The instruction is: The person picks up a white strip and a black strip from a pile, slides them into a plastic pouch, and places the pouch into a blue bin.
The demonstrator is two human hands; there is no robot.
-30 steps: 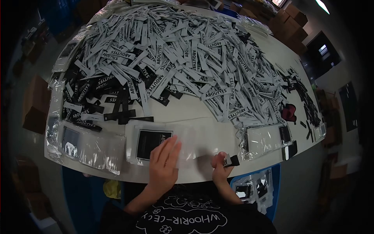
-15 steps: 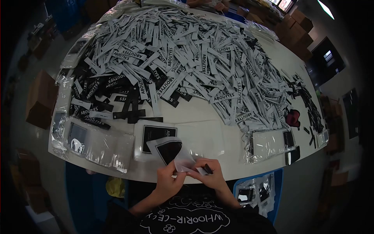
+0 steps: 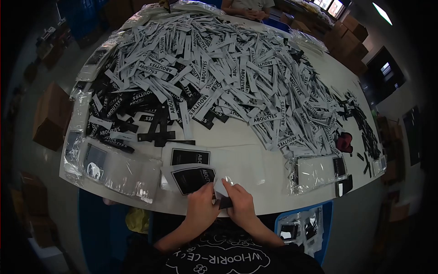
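Near the table's front edge, a frosted plastic bag [image 3: 194,179] with a black printed panel is gripped at its near end. My left hand [image 3: 202,209] closes on it from the left, thumb inward. Close beside, my right hand [image 3: 242,206] pinches the bag's pale, lifted edge [image 3: 221,188]. A small dark strip [image 3: 225,203] shows between the two hands; whether it is inside the bag is hidden by my fingers. Just beyond lies a stack of similar bags [image 3: 190,156], flat on the table.
A large heap of white and black ABOUTYES strips [image 3: 200,68] covers the table's middle. Plastic bag piles lie left [image 3: 123,176] and right [image 3: 315,173]. A red-and-black object [image 3: 343,142] sits near small black pieces [image 3: 362,123]. Below right, a blue bin [image 3: 326,228] holds filled bags. Another person [image 3: 248,10] is opposite.
The bag has been turned flatter, so its black panel now faces up. My right hand has come closer to my left, and the dark strip now sits between them.
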